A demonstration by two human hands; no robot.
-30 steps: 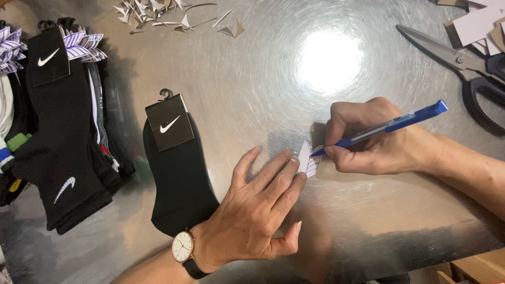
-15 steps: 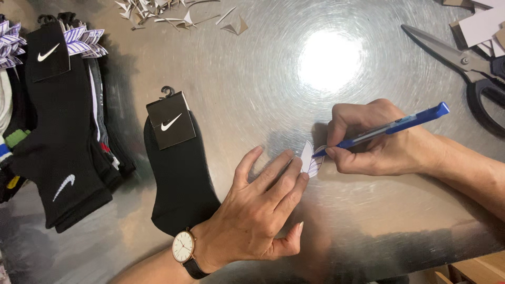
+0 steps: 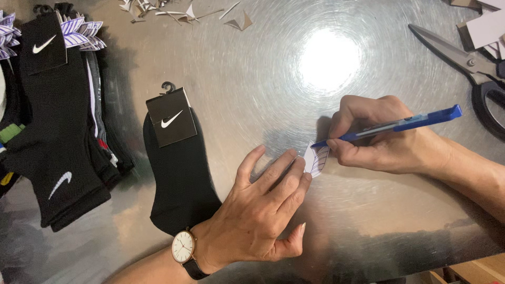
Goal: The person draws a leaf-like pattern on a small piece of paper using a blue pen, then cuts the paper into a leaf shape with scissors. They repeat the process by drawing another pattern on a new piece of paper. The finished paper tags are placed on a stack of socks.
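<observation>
My right hand grips a blue pen, its tip resting on a small white paper tag with purple stripes. My left hand, a wristwatch on its wrist, lies flat on the metal table. Its fingertips press the tag's left edge down. A black sock with a black card label and hook lies just left of my left hand, partly under the wrist.
A pile of black socks with striped paper tags sits at the left edge. Large black-handled scissors lie at the upper right beside white card pieces. Paper scraps are scattered along the far edge.
The pen tip has shifted slightly on the tag. My left hand stays pressed on the tag.
</observation>
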